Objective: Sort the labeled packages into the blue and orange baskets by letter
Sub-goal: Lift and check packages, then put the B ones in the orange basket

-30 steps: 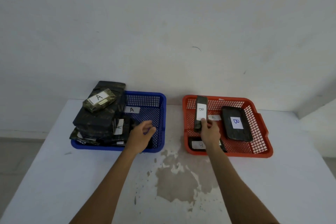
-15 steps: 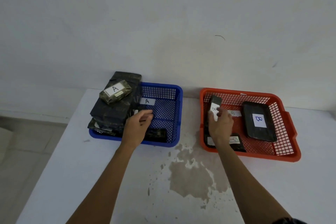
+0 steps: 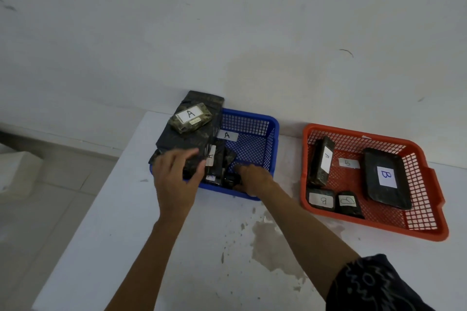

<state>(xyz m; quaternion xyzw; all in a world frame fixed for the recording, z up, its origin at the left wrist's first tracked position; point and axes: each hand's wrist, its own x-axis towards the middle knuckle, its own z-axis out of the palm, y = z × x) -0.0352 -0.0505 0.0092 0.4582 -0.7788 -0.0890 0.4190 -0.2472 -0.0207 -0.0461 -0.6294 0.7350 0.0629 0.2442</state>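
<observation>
Both arms extended forward, converging. Left hand (image 3: pixel 177 179) palm down, fingers spread and nearly straight. Right hand (image 3: pixel 252 180) reaches leftward, fingers curled downward; grip unclear.

White table (image 3: pixel 151 247) with worn stained patch (image 3: pixel 275 247), plain scuffed white wall (image 3: pixel 227 20), grey tiled floor (image 3: pixel 50 197)

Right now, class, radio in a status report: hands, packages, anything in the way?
Both hands in blue basket: left hand on package stack, right hand reaching a dark package. Orange basket untouched. Nothing blocking.
</observation>
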